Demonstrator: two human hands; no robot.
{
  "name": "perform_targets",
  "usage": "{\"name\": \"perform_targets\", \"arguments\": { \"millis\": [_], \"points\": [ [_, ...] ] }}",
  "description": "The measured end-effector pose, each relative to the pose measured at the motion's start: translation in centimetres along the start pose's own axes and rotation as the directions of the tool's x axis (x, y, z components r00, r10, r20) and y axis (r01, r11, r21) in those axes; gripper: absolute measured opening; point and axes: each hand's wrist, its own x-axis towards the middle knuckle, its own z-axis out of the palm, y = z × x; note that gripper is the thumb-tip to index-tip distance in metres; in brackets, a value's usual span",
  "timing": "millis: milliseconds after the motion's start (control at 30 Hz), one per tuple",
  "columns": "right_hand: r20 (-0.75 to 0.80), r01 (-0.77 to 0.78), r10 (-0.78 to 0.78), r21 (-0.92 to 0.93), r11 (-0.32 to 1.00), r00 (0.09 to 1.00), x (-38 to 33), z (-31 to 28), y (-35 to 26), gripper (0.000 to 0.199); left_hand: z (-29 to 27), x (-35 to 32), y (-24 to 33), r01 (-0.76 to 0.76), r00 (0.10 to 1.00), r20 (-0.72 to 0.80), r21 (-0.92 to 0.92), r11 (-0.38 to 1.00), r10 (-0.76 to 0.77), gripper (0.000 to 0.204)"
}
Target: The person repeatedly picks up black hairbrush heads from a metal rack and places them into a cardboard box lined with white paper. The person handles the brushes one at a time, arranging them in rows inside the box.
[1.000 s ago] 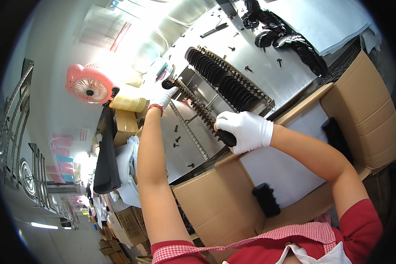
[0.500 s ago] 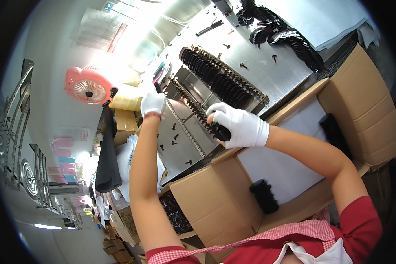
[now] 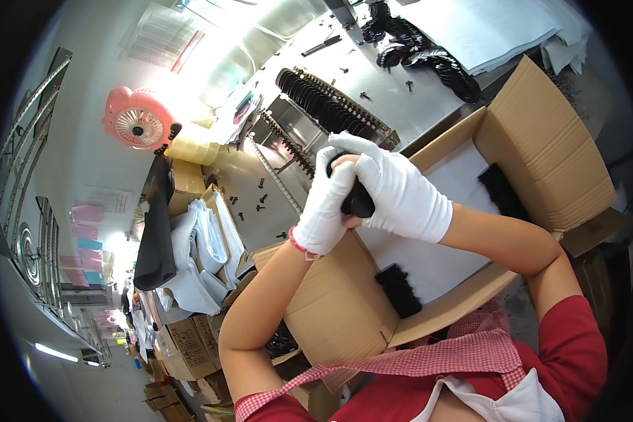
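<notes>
My left hand (image 3: pixel 323 214), in a white glove, closes on a dark stack of thin black pieces (image 3: pixel 359 201). My right hand (image 3: pixel 408 193), gloved too, wraps round the same stack from the other side. Both are together above the inner edge of an open cardboard box (image 3: pixel 337 299), and the fingers cover much of the stack. Just beyond them on the metal table is a slotted metal rack (image 3: pixel 288 144). A row of black rounded pieces (image 3: pixel 323 105) stands along its far side. Inside the box, two black bundles (image 3: pixel 399 290) lie on white sheet lining (image 3: pixel 436 246).
Small dark screws (image 3: pixel 260 198) are scattered over the metal table. A black pen (image 3: pixel 321 46) and piled black pieces (image 3: pixel 436 63) lie farther back, near white sheets (image 3: pixel 489 32). At the left are a pink fan (image 3: pixel 137 123), yellow tape rolls (image 3: pixel 190 150) and white bags (image 3: pixel 197 246).
My left hand has come from the rack's far left end back toward me, joining my right hand at the black stack. The whole view has shifted slightly.
</notes>
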Motion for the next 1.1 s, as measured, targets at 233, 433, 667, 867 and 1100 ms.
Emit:
{"name": "perform_targets", "arguments": {
  "millis": [233, 433, 667, 867, 1100],
  "points": [
    [0.252, -0.379, 0.309, 0.309, 0.872, 0.917, -2.1, -4.6, -1.8, 0.083, 3.5, -1.4, -0.7, 0.271, 0.960, 0.140, -0.262, 0.926, -0.241, 0.071],
    [0.149, -0.388, 0.361, 0.229, 0.893, 0.920, -3.2, -4.1, -0.1, 0.019, 4.9, -2.1, -1.2, 0.278, 0.939, 0.196, 0.047, 0.959, -0.282, 0.055],
    [0.077, 0.319, -0.310, -0.272, 0.908, 0.948, -4.7, -2.7, 1.7, 0.010, 2.4, -3.2, -4.4, 0.495, 0.861, 0.282, -0.277, 0.824, -0.422, 0.035],
    [-0.342, 0.176, -0.147, 0.055, 0.983, 0.928, 1.3, 2.2, -2.5, 0.029, -4.3, -0.4, -16.8, -0.266, 0.855, 0.385, 0.900, 0.345, -0.346, 0.035],
    [0.150, 0.074, -0.104, 0.192, 0.979, 0.983, -0.5, 6.3, -4.1, 0.050, -2.3, -0.8, -22.5, -0.378, 0.853, 0.286, 0.915, -0.139, -0.437, 0.048]
  ]
}}
